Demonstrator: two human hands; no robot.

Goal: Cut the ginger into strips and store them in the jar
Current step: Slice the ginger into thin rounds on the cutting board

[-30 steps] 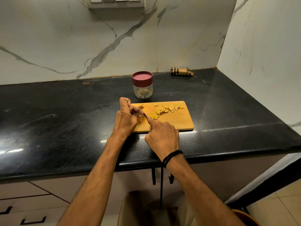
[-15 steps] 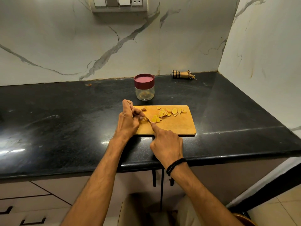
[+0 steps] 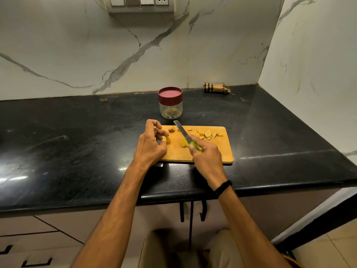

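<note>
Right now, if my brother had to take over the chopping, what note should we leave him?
Left hand: fingers curled at the left edge of the cutting board, with a ginger piece at its fingertips. Whether it pinches the piece is unclear.
Right hand: grips the knife, blade pointing toward the jar.
Things: ginger slices lie on the board. The jar stands behind it with its red lid on.
Done: ginger cut into round slices.
Left: cut the slices into strips, open the jar, put them in.
</note>
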